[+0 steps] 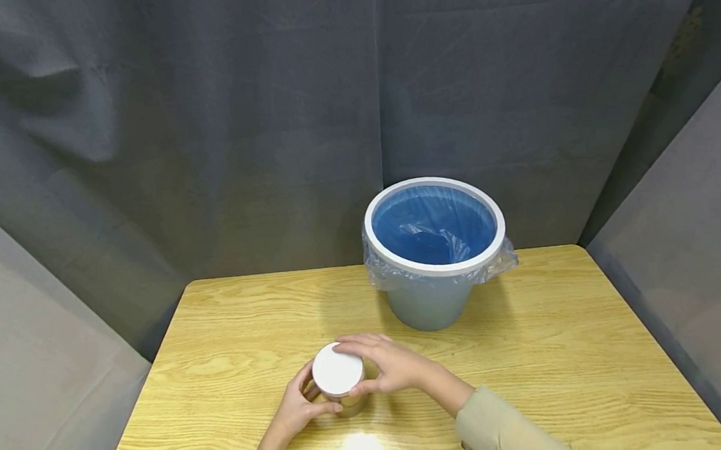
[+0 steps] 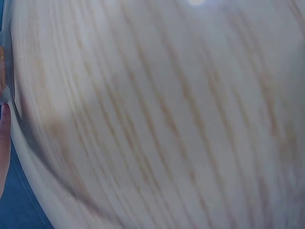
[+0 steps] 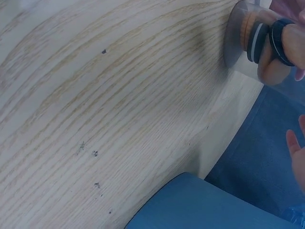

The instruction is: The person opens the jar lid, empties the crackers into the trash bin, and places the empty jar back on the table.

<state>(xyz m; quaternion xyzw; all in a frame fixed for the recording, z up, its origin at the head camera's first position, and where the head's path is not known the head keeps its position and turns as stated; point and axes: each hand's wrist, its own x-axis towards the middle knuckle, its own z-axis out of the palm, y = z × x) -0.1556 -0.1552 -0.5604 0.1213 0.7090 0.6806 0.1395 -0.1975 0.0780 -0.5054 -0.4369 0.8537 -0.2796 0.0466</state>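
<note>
A clear jar point(image 3: 234, 50) with a white lid point(image 1: 336, 370) stands upright on the table, front and centre. Through its wall, in the right wrist view, show several round cookies point(image 3: 258, 43), some tan and some dark with a pale layer. My left hand point(image 1: 298, 405) holds the jar from its left side, thumb at the front. My right hand point(image 1: 394, 366) grips the lid's rim, with fingers over the far edge and thumb at the near right. In the left wrist view only a sliver of the jar point(image 2: 6, 62) and a finger point(image 2: 4, 143) appear at the left edge.
Behind and right of the jar stands a grey-blue bin point(image 1: 428, 305) with a white rim and a clear plastic liner point(image 1: 380, 270). Both are on the yellow wood-grain table point(image 1: 241, 335). A dark curtain point(image 1: 251, 156) hangs behind, and grey panels point(image 1: 709, 237) flank the sides.
</note>
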